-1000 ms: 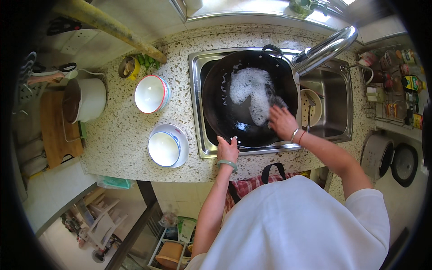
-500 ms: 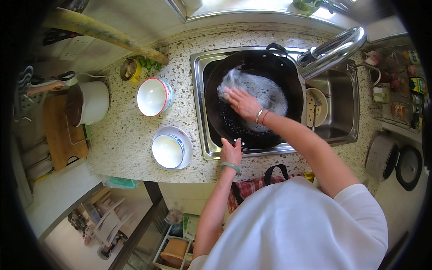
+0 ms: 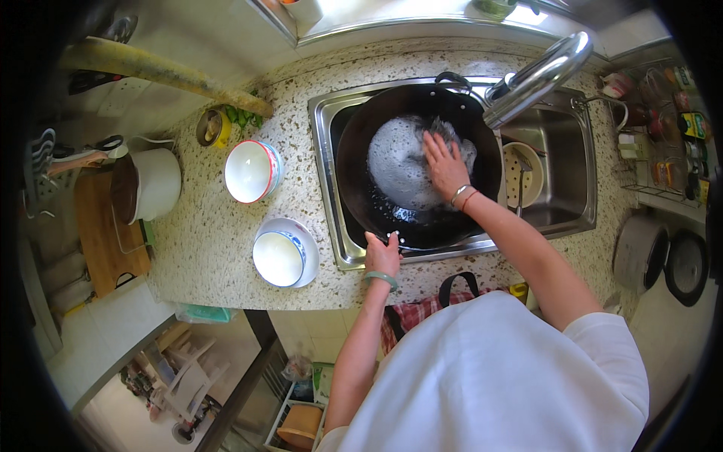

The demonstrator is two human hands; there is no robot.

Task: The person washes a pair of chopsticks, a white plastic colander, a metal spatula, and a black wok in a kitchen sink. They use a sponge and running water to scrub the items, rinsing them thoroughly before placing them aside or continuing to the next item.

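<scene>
Left hand (image 3: 382, 258): fingers closed on near edge of black wok (image 3: 354, 177). Right hand (image 3: 449, 170): fingers holding scrubber (image 3: 443, 129) in suds (image 3: 392, 158).

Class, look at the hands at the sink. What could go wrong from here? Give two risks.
The wok could slip or swing, since the left hand alone grips its near edge, while the right hand is down at the foam. Suds might also splash over the rim onto the counter.
</scene>
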